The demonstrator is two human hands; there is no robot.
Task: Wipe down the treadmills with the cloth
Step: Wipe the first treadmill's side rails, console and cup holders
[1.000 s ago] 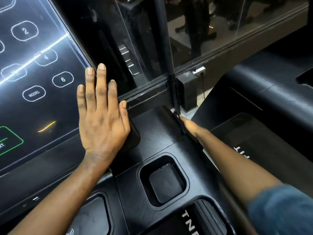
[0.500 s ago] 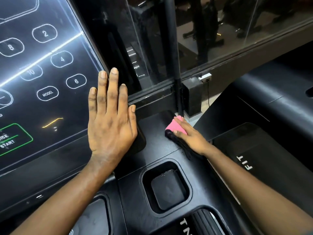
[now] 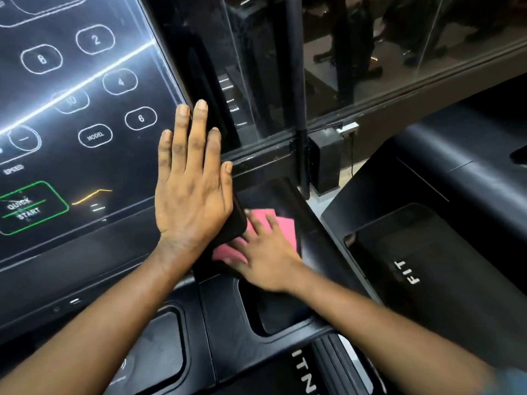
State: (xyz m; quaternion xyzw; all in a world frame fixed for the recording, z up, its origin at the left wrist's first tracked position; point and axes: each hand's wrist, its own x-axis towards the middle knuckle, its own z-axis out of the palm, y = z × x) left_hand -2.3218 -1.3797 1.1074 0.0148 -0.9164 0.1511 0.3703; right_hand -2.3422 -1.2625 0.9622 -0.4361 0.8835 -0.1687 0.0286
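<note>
Pink folded cloth (image 3: 281, 225) lies flat on the black plastic ledge of the near treadmill (image 3: 273, 195), centre of frame, just right of the glossy black touch console (image 3: 85, 155); we note the right hand (image 3: 268, 259) pressing down on it, fingers spread and roughly straight, not curled round it; the hand's outline is blurred. Left hand (image 3: 191, 192) lies flat against the console's right edge, fingers straight and together, holding nothing; its palm edge overlaps a rounded black piece (image 3: 238, 223) we cannot identify. Square black recess (image 3: 281, 315) sits just below the right wrist; second black treadmill (image 3: 427, 252), lettered FIT, fills the right of frame; glass partition (image 3: 385, 52) crosses the top.
</note>
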